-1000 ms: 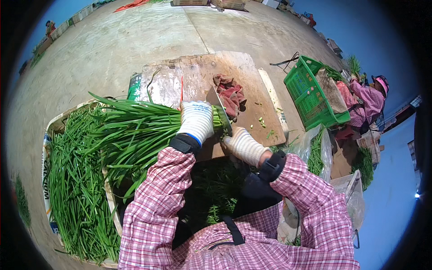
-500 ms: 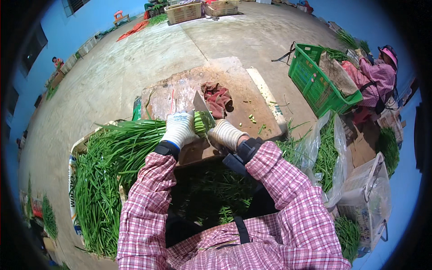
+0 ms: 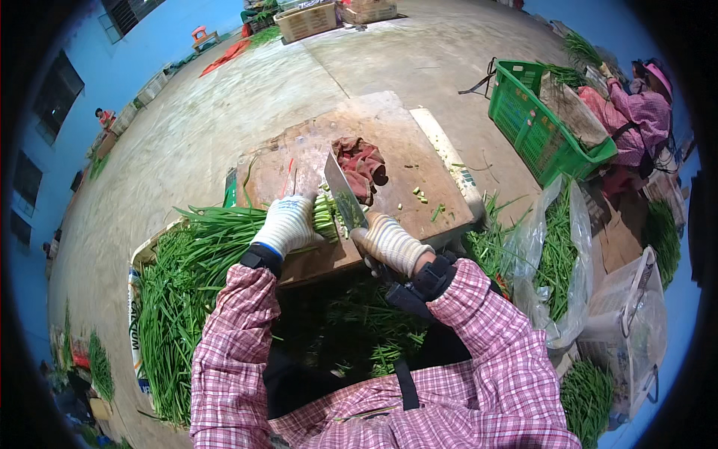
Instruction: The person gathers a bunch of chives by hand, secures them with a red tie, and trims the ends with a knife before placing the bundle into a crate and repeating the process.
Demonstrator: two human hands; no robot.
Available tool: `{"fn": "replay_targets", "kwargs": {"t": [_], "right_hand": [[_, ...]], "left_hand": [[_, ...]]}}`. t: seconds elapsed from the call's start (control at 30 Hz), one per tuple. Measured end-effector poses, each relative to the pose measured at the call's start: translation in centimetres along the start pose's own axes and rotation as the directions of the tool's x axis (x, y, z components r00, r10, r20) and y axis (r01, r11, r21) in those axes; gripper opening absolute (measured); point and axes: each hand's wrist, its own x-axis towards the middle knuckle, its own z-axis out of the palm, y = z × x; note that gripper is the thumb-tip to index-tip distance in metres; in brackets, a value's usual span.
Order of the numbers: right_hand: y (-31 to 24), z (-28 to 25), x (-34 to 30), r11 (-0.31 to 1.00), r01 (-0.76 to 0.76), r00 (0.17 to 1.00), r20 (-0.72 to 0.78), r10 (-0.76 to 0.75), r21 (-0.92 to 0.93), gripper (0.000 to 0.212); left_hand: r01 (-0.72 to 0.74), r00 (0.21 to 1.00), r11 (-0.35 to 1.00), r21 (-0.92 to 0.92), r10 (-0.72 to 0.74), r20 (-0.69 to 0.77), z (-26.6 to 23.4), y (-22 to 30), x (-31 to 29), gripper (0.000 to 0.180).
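Note:
My left hand (image 3: pixel 287 226), in a striped white knit glove, is closed round a bunch of chives (image 3: pixel 324 217) lying across the worn wooden board (image 3: pixel 299 150). The cut ends point right, and the long leaves trail left over a heap of the same greens (image 3: pixel 164 314). In my gloved right hand (image 3: pixel 394 242) is a cleaver (image 3: pixel 342 188), its broad blade slanting up and away just right of the cut ends. A crumpled red cloth (image 3: pixel 360 166) lies behind the blade. Small cut pieces (image 3: pixel 420 196) are scattered on the board's right side.
Below the board, in shadow, lie more trimmings (image 3: pixel 385 352). At right are a clear plastic bag (image 3: pixel 523 273) of greens, a pale crate (image 3: pixel 613 337) and a green basket (image 3: pixel 553 142), where another person (image 3: pixel 643 123) sits. Tan crates (image 3: pixel 307 24) stand far back.
The cleaver and my right hand have shifted slightly right and nearer, opening a gap beside the cut ends. My left hand with the bunch sits a little lower and further left.

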Motion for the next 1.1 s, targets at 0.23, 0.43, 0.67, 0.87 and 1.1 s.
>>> {"fn": "replay_targets", "kwargs": {"t": [0.23, 0.43, 0.67, 0.87, 1.1], "right_hand": [[-1.5, 1.3, 1.3, 0.983, -0.166, 0.966, 0.213, 0.147, 0.077, 0.022], [2.4, 2.2, 9.5, 0.611, 0.617, 0.774, 0.244, -0.584, -0.497, 0.022], [-2.1, -2.9, 1.0, 0.924, -0.032, 0.965, -0.252, -0.071, -0.382, 0.04], [2.1, -6.4, 1.7, 0.691, -0.275, 0.9, -0.431, -0.059, -0.668, 0.044], [2.3, -6.2, 2.4, 0.385, -0.264, 0.963, -0.262, 0.059, -0.884, 0.04]], "left_hand": [[-0.028, 0.999, 0.999, -0.032, 0.03, 0.035, 0.4, -1.6, 0.3, 0.062], [-0.041, 0.999, 0.998, -0.041, 0.043, 0.028, 0.4, -1.2, 0.9, 0.067], [0.048, 0.931, 0.995, 0.093, -0.011, -0.366, 2.3, -0.4, -3.0, 0.1], [0.028, 0.997, 0.998, -0.06, -0.032, -0.063, -0.1, -1.1, -2.0, 0.094], [-0.015, 0.98, 1.0, 0.003, 0.016, -0.196, 1.7, -2.2, -3.4, 0.114]]}}
